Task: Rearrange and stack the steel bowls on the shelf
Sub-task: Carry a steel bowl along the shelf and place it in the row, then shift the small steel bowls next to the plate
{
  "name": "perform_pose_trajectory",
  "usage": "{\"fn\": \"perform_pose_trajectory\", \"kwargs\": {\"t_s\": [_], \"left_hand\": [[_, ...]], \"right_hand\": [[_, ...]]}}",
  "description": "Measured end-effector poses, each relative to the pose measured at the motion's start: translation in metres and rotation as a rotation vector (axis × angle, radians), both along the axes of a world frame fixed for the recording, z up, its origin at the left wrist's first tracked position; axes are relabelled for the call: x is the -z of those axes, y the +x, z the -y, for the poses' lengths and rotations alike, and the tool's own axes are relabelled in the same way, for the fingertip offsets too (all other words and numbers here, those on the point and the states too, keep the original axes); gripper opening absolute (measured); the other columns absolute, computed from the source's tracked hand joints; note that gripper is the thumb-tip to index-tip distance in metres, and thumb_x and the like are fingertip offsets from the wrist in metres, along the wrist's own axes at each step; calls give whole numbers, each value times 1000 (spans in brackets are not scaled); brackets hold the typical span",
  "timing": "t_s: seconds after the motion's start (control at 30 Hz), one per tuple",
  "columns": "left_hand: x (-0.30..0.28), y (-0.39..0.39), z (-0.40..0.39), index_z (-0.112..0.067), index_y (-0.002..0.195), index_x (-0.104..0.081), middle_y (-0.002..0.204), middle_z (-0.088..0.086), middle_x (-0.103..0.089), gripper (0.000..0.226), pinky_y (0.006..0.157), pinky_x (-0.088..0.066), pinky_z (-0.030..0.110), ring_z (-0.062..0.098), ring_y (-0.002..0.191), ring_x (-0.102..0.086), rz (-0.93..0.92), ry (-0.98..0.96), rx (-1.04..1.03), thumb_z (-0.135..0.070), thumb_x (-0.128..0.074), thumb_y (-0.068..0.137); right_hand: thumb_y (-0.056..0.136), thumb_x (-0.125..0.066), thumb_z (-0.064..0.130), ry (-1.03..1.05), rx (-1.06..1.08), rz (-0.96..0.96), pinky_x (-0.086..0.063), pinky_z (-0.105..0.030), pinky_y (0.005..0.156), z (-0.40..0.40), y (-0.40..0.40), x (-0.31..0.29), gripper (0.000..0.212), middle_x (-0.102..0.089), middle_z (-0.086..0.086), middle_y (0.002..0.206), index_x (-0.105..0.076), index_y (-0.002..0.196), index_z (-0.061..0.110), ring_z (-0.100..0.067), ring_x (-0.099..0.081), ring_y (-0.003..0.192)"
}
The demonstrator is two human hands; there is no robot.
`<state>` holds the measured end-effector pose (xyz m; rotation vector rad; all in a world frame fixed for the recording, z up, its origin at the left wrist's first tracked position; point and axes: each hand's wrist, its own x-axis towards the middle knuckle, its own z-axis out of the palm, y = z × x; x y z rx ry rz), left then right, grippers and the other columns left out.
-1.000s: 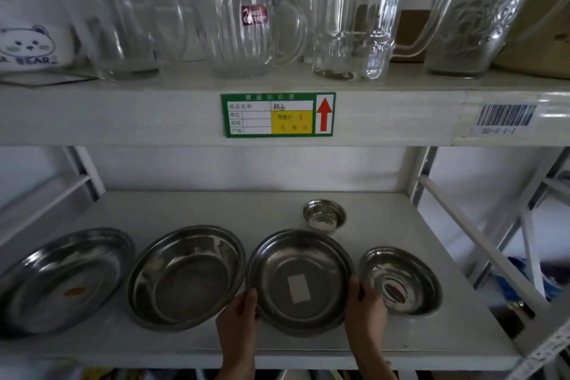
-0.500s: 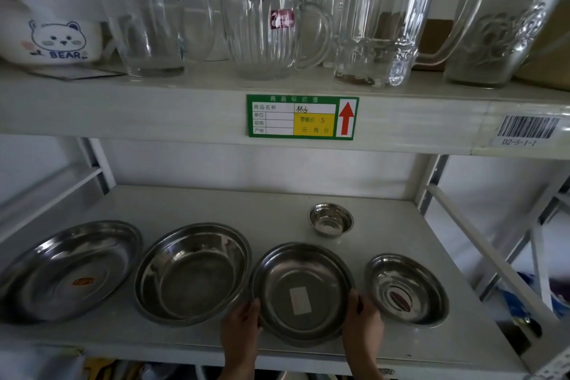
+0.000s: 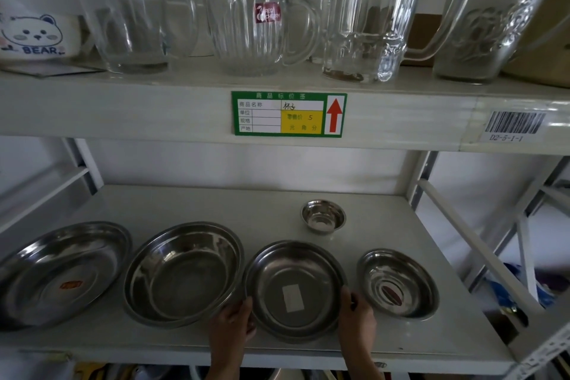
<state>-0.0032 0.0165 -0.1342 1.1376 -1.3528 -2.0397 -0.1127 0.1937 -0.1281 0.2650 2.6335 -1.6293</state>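
Several steel bowls lie in a row on the white lower shelf [image 3: 216, 203]. The labelled bowl [image 3: 296, 287], with a white sticker inside, sits in the middle front. My left hand [image 3: 231, 327] grips its left rim and my right hand [image 3: 356, 318] grips its right rim. A larger bowl [image 3: 183, 273] touches it on the left, and the widest dish [image 3: 58, 274], with an orange sticker, lies at the far left. To the right sits a smaller bowl [image 3: 398, 282] with a red sticker. A tiny bowl [image 3: 323, 215] stands behind.
The upper shelf edge [image 3: 123, 111] with a green price tag [image 3: 289, 114] hangs low over the bowls, carrying glass mugs [image 3: 256, 25] and jugs [image 3: 370, 15]. A white diagonal brace [image 3: 472, 244] and uprights border the right side. The shelf's back half lies behind the bowls.
The view has risen and drawn back a little, showing more of the upper shelf. Both hands stay on the labelled bowl's rim; the bowl sits slightly nearer the shelf's front edge.
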Motion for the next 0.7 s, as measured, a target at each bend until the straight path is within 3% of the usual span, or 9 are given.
{"fn": "perform_pose_trajectory", "kwargs": {"t_s": [0.13,0.33,0.57,0.7], "left_hand": [[1,10,6,2,71,-61,55,14,-60,21,56,-52,29,22,55,-53,30,-73,-1,-10,-66,87],[-7,27,6,4,66,-64,47,10,-61,24,41,-47,26,14,38,-51,63,-321,26,-12,-71,83],[-47,21,-14,-1,68,-66,59,21,-66,28,53,-49,32,21,49,-58,22,-434,137,-24,-69,84],[-65,9,-24,-6,73,-67,67,25,-67,23,52,-50,30,24,56,-60,17,-465,212,-25,-67,86]], "right_hand": [[98,-45,43,-22,3,-2,-39,-32,66,-6,1,-6,45,-58,-3,60,-60,68,14,-27,-55,66],[98,-44,43,-16,16,-30,-45,-33,64,-23,-5,-11,44,-65,-5,64,-65,73,13,-24,-63,65],[99,-44,42,12,14,-136,-41,-28,53,-40,-15,-28,49,-63,-5,59,-64,68,9,-20,-59,56],[99,-44,38,-10,0,-206,-48,-32,55,-53,-32,-44,48,-67,-16,63,-67,73,5,-31,-64,59]]}}
